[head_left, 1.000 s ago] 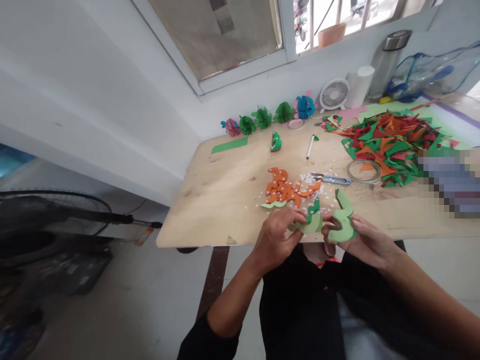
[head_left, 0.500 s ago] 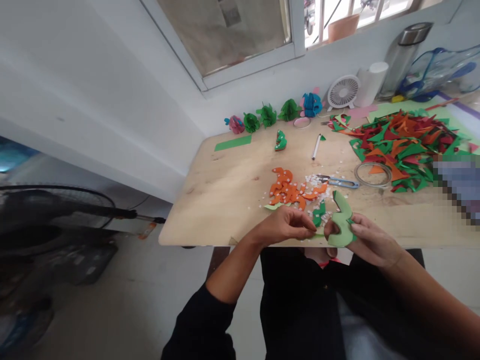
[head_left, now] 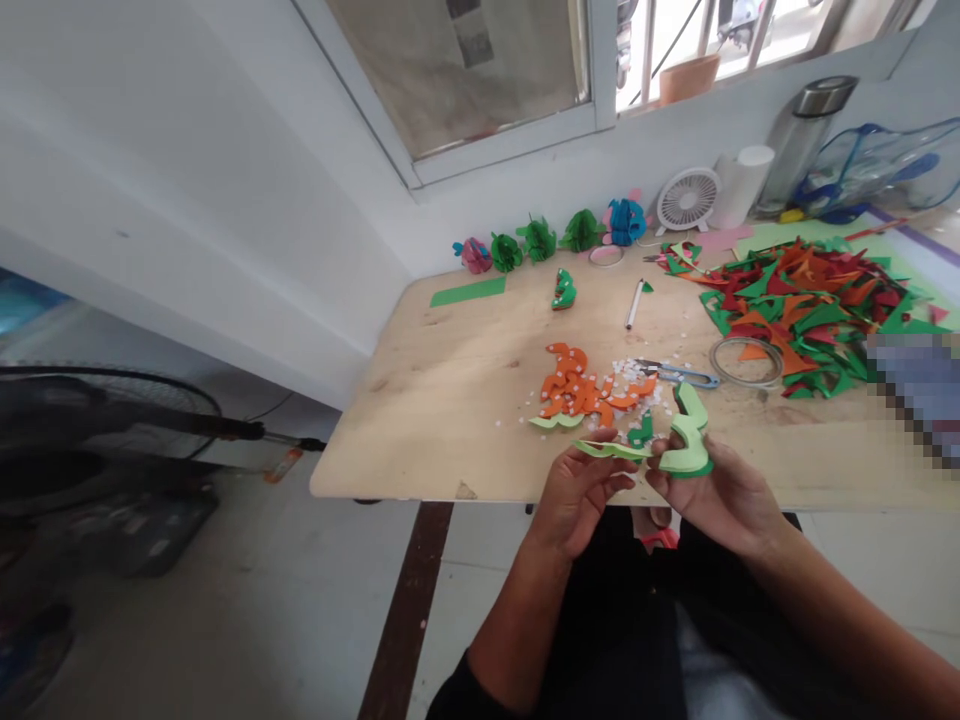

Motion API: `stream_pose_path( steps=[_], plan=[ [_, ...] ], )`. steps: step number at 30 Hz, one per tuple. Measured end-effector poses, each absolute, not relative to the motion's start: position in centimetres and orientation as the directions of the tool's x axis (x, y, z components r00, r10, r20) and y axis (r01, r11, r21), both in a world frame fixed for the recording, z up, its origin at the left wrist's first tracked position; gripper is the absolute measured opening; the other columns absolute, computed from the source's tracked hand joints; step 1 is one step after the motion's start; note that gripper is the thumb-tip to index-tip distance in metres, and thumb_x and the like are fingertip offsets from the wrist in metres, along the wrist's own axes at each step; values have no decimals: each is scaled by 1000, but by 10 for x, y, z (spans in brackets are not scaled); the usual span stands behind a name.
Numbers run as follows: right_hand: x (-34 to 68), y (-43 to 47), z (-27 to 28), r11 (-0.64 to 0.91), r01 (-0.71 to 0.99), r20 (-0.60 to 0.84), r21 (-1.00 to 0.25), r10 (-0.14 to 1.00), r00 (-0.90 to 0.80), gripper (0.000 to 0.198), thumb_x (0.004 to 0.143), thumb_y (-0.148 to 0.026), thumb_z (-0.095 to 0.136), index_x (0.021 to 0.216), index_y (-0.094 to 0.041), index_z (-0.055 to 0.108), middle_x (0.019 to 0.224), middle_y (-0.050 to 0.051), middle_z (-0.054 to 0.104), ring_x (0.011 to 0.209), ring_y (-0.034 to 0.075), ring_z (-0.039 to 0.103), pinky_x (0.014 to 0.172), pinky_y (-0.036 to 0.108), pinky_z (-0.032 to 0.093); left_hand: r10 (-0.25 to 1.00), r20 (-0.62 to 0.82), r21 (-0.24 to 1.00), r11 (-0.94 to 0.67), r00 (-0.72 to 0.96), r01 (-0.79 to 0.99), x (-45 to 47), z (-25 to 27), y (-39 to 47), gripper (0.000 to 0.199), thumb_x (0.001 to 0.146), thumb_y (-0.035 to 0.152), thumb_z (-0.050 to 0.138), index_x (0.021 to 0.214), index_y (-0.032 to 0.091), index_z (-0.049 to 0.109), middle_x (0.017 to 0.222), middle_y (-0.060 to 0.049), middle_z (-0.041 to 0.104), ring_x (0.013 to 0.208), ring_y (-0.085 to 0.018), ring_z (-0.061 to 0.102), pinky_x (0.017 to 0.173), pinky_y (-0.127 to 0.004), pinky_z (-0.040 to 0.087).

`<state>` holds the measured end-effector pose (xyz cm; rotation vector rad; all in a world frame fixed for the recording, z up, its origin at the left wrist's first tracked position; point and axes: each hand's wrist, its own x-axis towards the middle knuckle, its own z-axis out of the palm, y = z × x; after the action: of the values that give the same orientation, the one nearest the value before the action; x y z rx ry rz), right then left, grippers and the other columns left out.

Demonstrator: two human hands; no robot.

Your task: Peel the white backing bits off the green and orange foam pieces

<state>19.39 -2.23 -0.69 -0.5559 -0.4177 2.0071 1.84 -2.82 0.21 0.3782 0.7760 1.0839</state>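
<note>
Near the table's front edge, my left hand (head_left: 581, 497) pinches a thin light green paper piece (head_left: 609, 450), held almost flat. My right hand (head_left: 731, 495) is closed on a curvy stack of green paper cutouts (head_left: 686, 445), light green on top and darker green below. The two hands are close together, and the left piece's tip comes near the stack. Just beyond them lie a dark green cutout (head_left: 641, 430), a pile of orange cutouts (head_left: 574, 385) dotted with small white squares, and another light green piece (head_left: 556, 422).
Blue-handled thread snips (head_left: 686, 375) and a tape ring (head_left: 746, 362) lie beyond my right hand. A heap of paper scraps (head_left: 817, 300) covers the right side. A pen (head_left: 634, 305), a green cutout stack (head_left: 563, 289), paper figures (head_left: 538, 240) and a small fan (head_left: 688, 200) are farther back.
My left hand has turned palm-up and raised the light green piece from the table edge beside the stack. The stack in my right hand has tilted slightly.
</note>
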Motion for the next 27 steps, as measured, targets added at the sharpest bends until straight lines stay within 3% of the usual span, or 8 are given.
stream_pose_path(
  steps=[2,5,9,14,18,22,27],
  plan=[
    [193,-22,-7,-490,-721,-217,-491,870,-443,21,78,-41,69,93,-27,69,89,-2,73,84,16,66,79,29,52,911,-364,636,396,195,-662,25,5,-25,27,62,21,82,85,15,68,81,-3,71,73,-13,66,67,-23,50],
    [195,-21,-9,-482,-700,-220,-526,873,-435,23,78,-42,68,95,-26,68,92,0,73,87,18,65,79,31,52,916,-379,643,361,130,-675,24,9,-17,27,55,25,85,72,16,66,71,-1,69,69,-14,66,62,-23,49],
    [204,-20,-7,-460,-656,-213,-598,880,-424,21,80,-39,66,96,-25,68,93,3,72,91,20,65,86,34,49,913,-384,686,383,138,-618,9,24,-12,28,53,24,86,71,16,67,63,0,69,60,-12,64,60,-23,48],
    [210,-19,-6,-483,-598,-205,-640,857,-473,19,79,-34,69,92,-19,71,90,5,74,84,20,67,84,34,51,869,-313,832,445,383,-331,-1,53,-13,24,61,30,82,62,11,67,56,-4,67,49,-10,56,50,-21,39],
    [208,-25,-9,-525,-545,-263,-654,833,-486,17,74,-28,76,90,-21,72,85,3,75,79,17,70,76,28,53,802,-328,880,451,499,-146,8,60,-11,27,62,34,80,62,11,67,59,-5,68,50,-9,55,47,-21,36],
    [206,-28,-4,-505,-458,-235,-732,818,-525,21,73,-32,77,88,-18,73,81,5,75,71,17,69,69,26,54,817,-364,887,450,447,-100,17,56,-10,30,57,36,82,62,12,66,55,-2,65,46,-7,50,44,-19,32],
    [207,-24,0,-498,-422,-231,-757,809,-540,22,74,-34,76,90,-19,74,83,7,76,74,20,70,73,29,55,859,-368,886,440,356,-146,24,53,-10,32,54,37,83,60,12,65,56,-3,66,48,-8,54,47,-19,36]
  ],
)
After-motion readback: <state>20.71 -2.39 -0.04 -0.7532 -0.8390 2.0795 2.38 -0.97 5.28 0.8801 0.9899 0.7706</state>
